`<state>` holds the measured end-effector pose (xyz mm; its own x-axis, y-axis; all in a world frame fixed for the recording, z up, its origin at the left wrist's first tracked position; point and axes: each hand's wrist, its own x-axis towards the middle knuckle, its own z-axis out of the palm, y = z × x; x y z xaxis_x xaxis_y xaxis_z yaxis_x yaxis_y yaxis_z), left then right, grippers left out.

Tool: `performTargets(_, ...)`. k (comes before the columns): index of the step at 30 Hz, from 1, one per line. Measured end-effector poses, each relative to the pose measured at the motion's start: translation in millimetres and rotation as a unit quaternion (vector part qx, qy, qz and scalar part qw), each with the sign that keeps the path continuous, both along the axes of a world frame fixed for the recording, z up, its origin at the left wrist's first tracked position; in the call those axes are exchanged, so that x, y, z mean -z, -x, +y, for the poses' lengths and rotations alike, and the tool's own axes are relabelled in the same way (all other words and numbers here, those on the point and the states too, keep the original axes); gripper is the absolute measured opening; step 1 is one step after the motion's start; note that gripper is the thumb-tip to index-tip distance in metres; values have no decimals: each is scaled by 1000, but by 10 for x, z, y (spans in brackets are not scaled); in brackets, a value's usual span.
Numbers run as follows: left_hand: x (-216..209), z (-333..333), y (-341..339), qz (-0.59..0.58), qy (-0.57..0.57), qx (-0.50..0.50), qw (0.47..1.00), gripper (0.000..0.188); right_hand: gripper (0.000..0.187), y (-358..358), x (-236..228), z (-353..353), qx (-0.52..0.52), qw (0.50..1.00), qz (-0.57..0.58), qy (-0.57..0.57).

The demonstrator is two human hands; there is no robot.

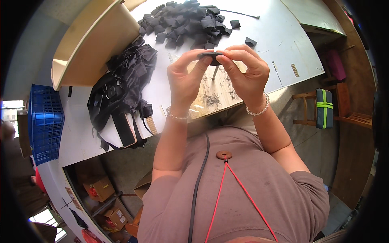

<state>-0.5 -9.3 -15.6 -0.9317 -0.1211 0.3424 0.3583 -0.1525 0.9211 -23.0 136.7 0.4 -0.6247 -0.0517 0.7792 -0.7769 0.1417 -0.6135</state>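
Note:
Above the front edge of the white table, my left hand point(181, 79) and my right hand point(250, 75) pinch a small black fabric piece point(213, 61) between thumbs and fingers, one at either end. Below it lies a pale wooden board point(199, 97) strewn with dark thread scraps. A thin upright metal rod point(214, 73) shows between the hands. Beyond them spreads a heap of black folded fabric pieces point(182, 22), with a loose black piece point(250, 42) near my right fingers. To the left of my left hand is a tangled pile of black fabric strips point(131, 69).
A dark flat phone-like object point(123, 129) lies by the strips. A large beige bin point(97, 40) and a blue plastic crate point(45, 125) stand at the left. Cardboard boxes point(99, 188) sit beneath the table. A wooden stool with a green-strapped bundle point(324, 107) is at right.

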Motion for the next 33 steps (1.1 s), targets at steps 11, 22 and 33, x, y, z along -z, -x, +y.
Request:
performTargets(11,-97,60,34,55,51,-17,997,17,9,26,-76,56,-59,995,-70,39)
performTargets(22,-127,138,48,100,134,-23,986,19,8,-91,327,170,-145,958,-175,177)
performTargets(33,-164,81,36,106,148,-33,983,18,8,-74,225,90,-99,981,-133,99)
